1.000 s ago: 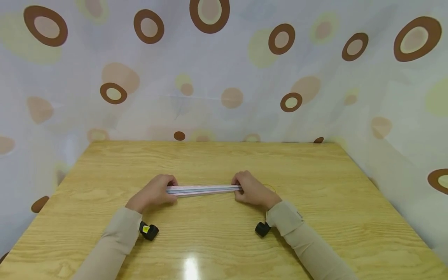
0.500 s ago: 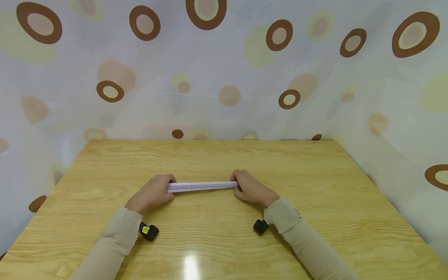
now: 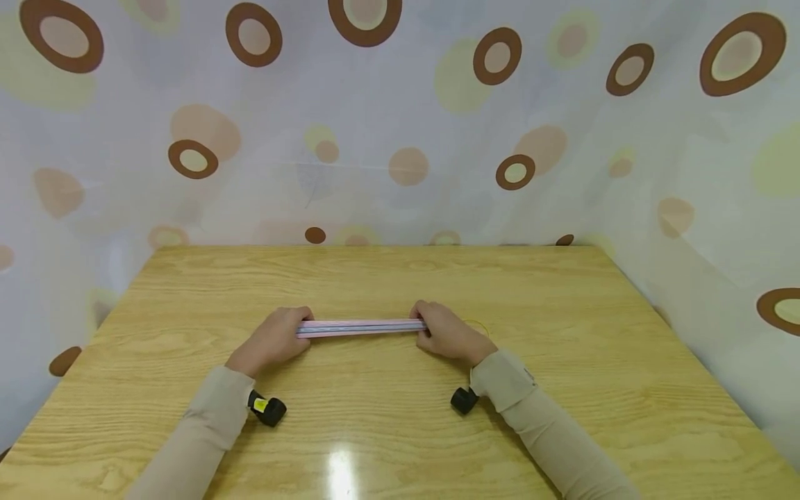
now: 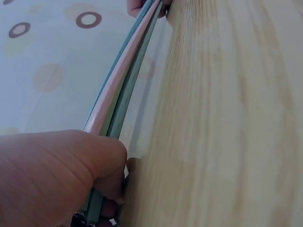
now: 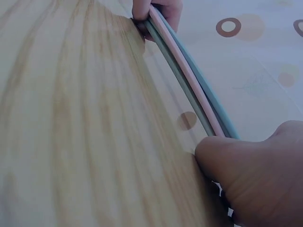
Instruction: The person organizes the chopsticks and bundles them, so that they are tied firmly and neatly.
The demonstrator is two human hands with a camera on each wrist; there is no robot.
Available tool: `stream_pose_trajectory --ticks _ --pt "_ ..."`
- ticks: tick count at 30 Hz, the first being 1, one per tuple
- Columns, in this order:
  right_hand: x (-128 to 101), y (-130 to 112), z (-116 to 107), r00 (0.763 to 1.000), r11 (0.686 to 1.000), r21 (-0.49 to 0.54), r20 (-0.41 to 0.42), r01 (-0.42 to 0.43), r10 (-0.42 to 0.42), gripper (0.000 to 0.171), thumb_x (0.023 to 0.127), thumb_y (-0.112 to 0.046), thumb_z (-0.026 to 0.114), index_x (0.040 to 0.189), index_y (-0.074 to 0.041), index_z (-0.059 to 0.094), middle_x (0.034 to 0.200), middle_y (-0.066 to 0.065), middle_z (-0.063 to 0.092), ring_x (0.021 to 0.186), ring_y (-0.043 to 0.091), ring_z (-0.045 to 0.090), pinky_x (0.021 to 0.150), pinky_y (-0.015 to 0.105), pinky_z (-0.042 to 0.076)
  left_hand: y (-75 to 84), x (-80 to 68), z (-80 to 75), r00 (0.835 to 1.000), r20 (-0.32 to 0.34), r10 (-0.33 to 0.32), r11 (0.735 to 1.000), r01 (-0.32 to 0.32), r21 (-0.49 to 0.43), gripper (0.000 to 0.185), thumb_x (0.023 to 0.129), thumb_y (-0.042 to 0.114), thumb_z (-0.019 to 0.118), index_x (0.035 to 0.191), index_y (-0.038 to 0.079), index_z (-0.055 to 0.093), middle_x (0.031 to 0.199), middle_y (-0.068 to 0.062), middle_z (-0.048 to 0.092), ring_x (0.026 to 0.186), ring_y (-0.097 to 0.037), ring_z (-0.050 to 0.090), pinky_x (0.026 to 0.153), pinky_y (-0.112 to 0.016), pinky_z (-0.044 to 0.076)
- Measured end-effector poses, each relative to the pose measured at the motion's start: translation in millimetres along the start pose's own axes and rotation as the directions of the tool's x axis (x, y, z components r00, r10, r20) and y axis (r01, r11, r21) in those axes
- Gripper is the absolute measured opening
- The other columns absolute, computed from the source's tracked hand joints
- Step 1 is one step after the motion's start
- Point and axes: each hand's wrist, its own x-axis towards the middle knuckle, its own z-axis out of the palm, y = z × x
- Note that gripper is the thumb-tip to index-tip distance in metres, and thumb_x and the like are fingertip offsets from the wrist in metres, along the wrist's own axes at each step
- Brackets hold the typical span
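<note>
A bundle of long thin sticks [image 3: 361, 327], pink and grey-green, lies level just above the wooden table [image 3: 400, 278]. My left hand [image 3: 275, 339] grips its left end and my right hand [image 3: 445, 333] grips its right end, fingers curled round the bundle. In the left wrist view the sticks [image 4: 124, 75] run away from my left hand [image 4: 57, 175] to the other hand's fingertips [image 4: 142, 6]. The right wrist view shows the sticks [image 5: 189, 78] leading from my right hand [image 5: 255, 175] to the far hand's fingertips [image 5: 156, 10].
A thin yellow loop [image 3: 480, 326], perhaps a rubber band, lies on the table just right of my right hand. A spotted curtain [image 3: 400, 125] closes in the table at the back and both sides. Black wrist cameras [image 3: 267, 408] sit under both sleeves.
Both hands and the bundle have shifted slightly away from me and the bundle has turned, its pink side facing up more. The grip at both ends is unchanged.
</note>
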Motion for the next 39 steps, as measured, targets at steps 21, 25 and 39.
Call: stream_pose_trajectory --ticks 21,25,39 --pt "1 6 -11 0.987 0.899 0.426 -0.07 -0.1 0.143 0.02 0.085 0.007 0.055 0.098 -0.009 0.055 0.09 0.008 0.058 0.07 0.016 0.049 0.063 0.027 0.043 10.9 4.1 0.6 1.0 -0.014 0.017 0.998 -0.017 0.054 0.019 0.08 0.015 0.067 0.066 0.012 0.055 0.058 0.004 0.044 0.053 -0.01 0.037 0.052 -0.025 0.033" --pt "-1 6 -17 0.98 0.839 0.533 -0.087 -0.105 0.178 0.018 0.088 0.008 0.052 0.1 -0.005 0.057 0.093 0.015 0.059 0.071 0.018 0.049 0.063 0.027 0.042 14.5 5.7 0.7 1.0 0.005 0.018 0.995 -0.018 0.094 0.015 0.082 0.021 0.069 0.073 0.011 0.063 0.061 0.003 0.052 0.054 -0.01 0.041 0.052 -0.025 0.035" --pt "0 -2 -23 0.96 0.804 0.584 -0.146 -0.112 0.239 0.013 0.095 -0.013 0.061 0.087 -0.004 0.059 0.09 0.013 0.061 0.074 0.016 0.056 0.073 0.031 0.047 22.5 6.8 -3.6 0.987 0.134 0.093 0.989 -0.075 -0.128 0.017 0.085 0.021 0.073 0.077 0.007 0.066 0.064 0.004 0.058 0.054 -0.007 0.044 0.053 -0.023 0.04"
